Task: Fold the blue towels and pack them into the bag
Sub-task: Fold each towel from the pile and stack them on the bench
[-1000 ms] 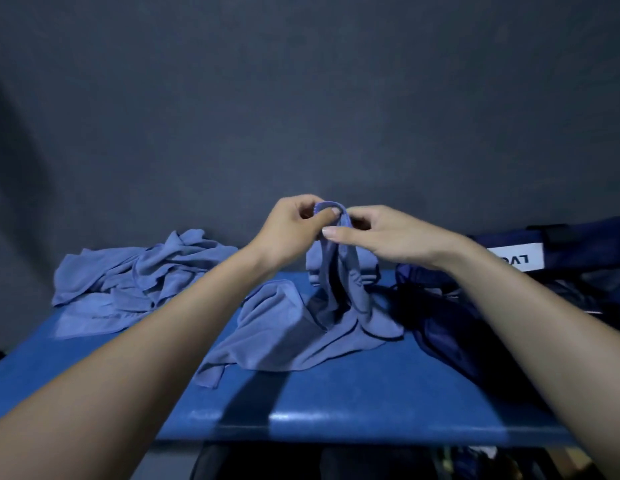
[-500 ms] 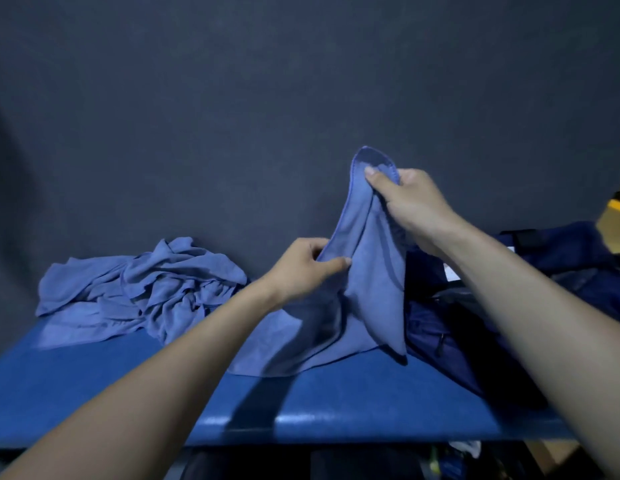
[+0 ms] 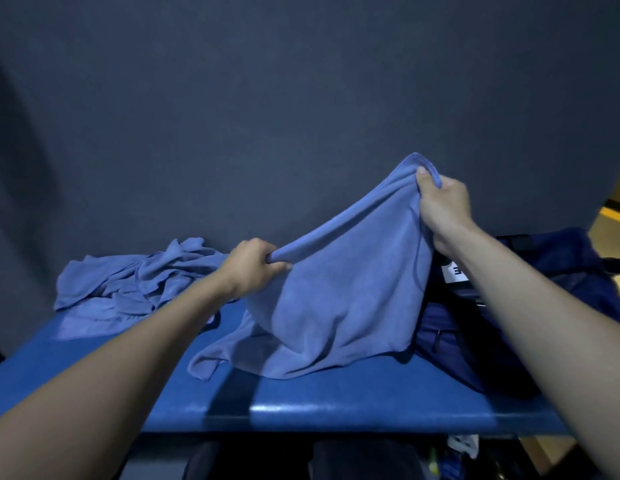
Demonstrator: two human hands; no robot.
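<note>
Stretching between both hands, a blue towel hangs over the middle of the blue desk, its top edge pulled into a taut, rolled line that slopes up from left to right. The left hand has a closed grip on the lower end of that edge, fingers curled round the bunched cloth with the thumb pressing from the near side. The right hand is raised higher and farther right, its grip pinching the upper corner so that a small fold of cloth stands up above the knuckles. Below the hands the towel drapes down in loose folds; its bottom hem lies on the desk, with one corner trailing out to the near left.

At the far left of the desk sits a crumpled pile of blue towels, unfolded and heaped against the dark wall, well apart from the held towel. On the right side of the desk lies a dark navy bag, just beside the hanging towel and partly hidden behind the right forearm; a white label with dark lettering shows on it, too cut off to read. Whether the bag's mouth is open cannot be told from this angle.
</note>
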